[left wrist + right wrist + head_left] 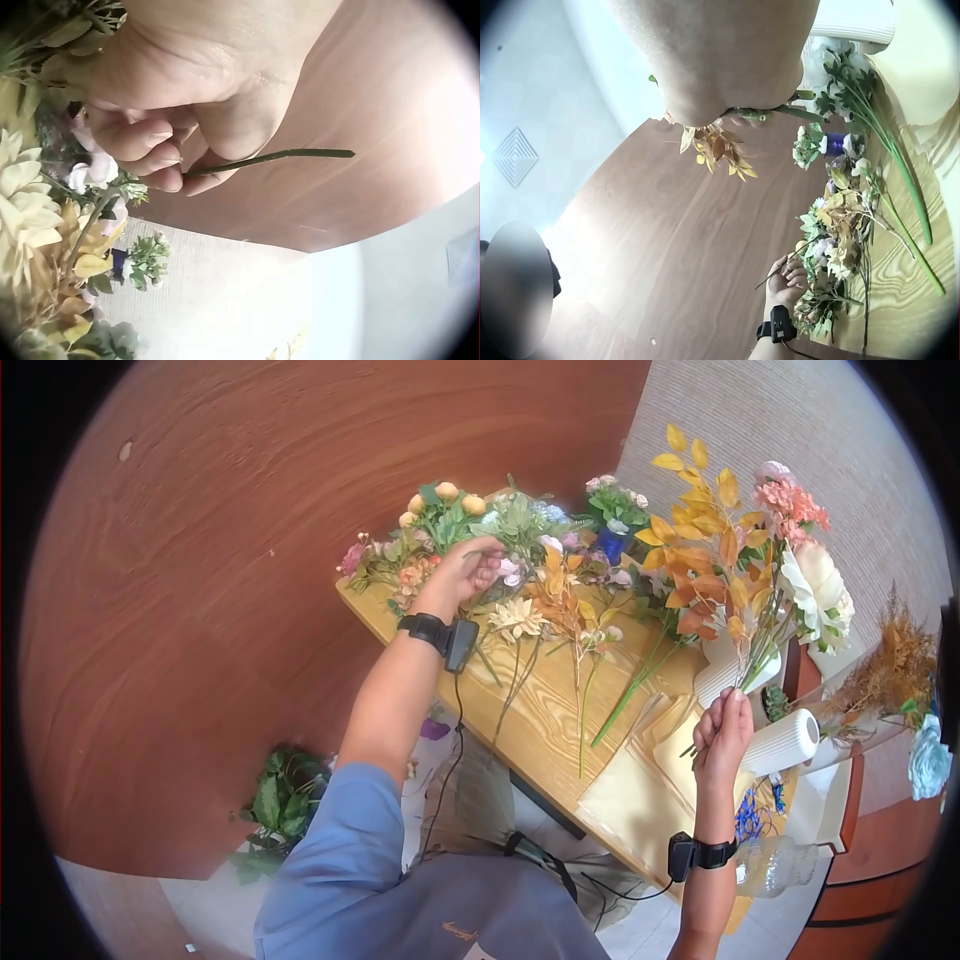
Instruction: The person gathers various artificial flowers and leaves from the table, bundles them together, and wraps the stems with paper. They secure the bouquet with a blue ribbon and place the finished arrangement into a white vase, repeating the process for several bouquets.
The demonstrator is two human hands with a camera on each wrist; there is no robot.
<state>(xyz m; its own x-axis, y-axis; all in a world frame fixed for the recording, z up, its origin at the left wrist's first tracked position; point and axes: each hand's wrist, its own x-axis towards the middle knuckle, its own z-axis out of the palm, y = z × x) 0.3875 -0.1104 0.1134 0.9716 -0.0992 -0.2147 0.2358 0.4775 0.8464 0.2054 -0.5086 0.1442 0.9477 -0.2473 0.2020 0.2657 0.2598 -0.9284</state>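
My left hand (pixel 472 572) is raised over the heap of artificial flowers at the table's far left. Between its thumb and curled fingers it pinches a thin green stem (pixel 289 154), whose cut end sticks out past the thumb; its other end is lost among the blooms. A cream flower (pixel 517 618) lies just below that hand. On the right, my right hand (pixel 722 735) grips a bunch of stems low down. This upright bouquet carries yellow-orange leaves (pixel 705 525), a coral flower (pixel 790 505) and a large white bloom (pixel 815 582).
Loose stems lie across the wooden table (pixel 480 705), beside tan wrapping paper (pixel 635 795). White ribbed vases (pixel 782 743) and a clear glass vase (pixel 775 868) lie at the right. Leafy greenery (pixel 285 795) sits on the floor, left.
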